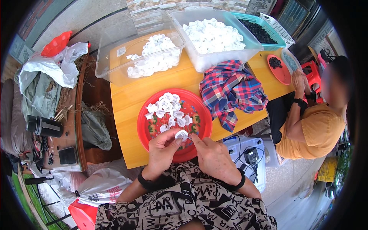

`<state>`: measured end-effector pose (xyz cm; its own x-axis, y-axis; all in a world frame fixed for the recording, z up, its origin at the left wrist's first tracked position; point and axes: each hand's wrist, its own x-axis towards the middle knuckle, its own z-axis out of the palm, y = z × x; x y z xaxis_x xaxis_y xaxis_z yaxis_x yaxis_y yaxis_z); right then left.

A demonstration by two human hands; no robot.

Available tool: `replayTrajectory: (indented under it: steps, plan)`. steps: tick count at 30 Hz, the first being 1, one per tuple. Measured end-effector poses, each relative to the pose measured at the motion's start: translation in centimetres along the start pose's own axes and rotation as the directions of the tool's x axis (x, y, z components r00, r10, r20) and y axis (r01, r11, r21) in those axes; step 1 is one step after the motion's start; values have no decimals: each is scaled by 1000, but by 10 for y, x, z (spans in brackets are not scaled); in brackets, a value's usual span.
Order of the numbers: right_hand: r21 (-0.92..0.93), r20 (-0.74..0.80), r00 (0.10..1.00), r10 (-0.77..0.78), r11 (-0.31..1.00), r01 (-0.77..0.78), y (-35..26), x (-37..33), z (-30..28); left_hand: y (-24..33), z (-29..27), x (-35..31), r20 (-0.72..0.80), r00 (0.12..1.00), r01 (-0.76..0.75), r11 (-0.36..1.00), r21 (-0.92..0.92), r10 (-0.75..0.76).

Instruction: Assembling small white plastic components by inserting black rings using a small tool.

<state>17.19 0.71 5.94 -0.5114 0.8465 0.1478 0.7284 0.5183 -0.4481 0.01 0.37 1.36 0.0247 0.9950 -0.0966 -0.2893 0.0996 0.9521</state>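
Note:
Between the thumb and forefinger of my left hand (163, 151) is a small round white plastic part (181, 135), held over the near side of a red tray (142, 124). My right hand (216, 158) is closed in a pinch at the right edge of that part. Something thin and dark seems to be at its fingertips, too small to make out. A loose heap of similar white plastic parts (167, 104) lies on the tray, whose bottom has a flower pattern.
Behind the tray, two clear bins (100, 63) (251, 53) hold white parts. A plaid cloth (232, 90) lies on the table's right half. Farther right are a teal basket (281, 45) of black pieces, a red plate (281, 74), and a seated person (314, 122). Bags (103, 182) stand at left.

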Motion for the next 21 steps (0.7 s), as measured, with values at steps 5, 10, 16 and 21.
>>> replayTrajectory:
  steps: [5,10,16,21]
  plan:
    - [14,-7,999,36,999,-36,-3,0,1,0,1,1,-6,1000,6,1000,-11,-6]
    - [-94,-27,1000,-10,996,7,-7,1,3,0,1,0,-28,999,15,1000,13,-15]
    - [-280,52,998,-28,959,41,-11,3,5,1,3,-2,-24,999,-19,989,149,23]
    - [-314,167,984,-62,943,112,-11,16,-7,-9,0,-1,-20,996,-75,968,239,82]
